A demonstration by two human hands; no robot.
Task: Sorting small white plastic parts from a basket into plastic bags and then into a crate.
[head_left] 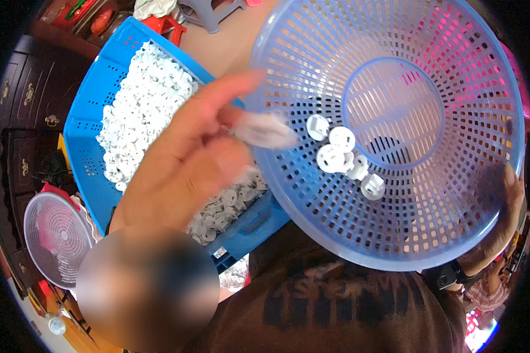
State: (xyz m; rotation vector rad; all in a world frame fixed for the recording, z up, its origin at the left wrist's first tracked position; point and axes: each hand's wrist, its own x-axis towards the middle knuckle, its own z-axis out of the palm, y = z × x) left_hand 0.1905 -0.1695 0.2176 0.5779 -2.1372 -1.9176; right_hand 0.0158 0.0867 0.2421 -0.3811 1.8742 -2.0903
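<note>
At nine o'clock we see a dark cabinet (39, 103) with metal handles. Toward eight sit a lilac basket (58, 235) and, farther out, a clear jar (56, 325). Near eleven we find a grey stool (207, 14), white cloth (153, 7) and the floor (232, 44).

A: Your perforated basket (359, 256): translucent plastic by its look, rim smooth and glossy.

B: Noted. The small white parts (331, 157) in it look like hard plastic, smooth, slight sheen. Your blurred white piece (268, 129): finish unreadable.

A: Your blue crate (82, 129): opaque plastic, smooth walls, soft gloss.

B: The cabinet (47, 76) to your left: dark, polished, wood-like; its handles (28, 93), brassy metal.

A: Your brown shirt (330, 335): matt cloth, darker print.

B: Grey stool (209, 13) ahead of you: smooth plastic.
</note>
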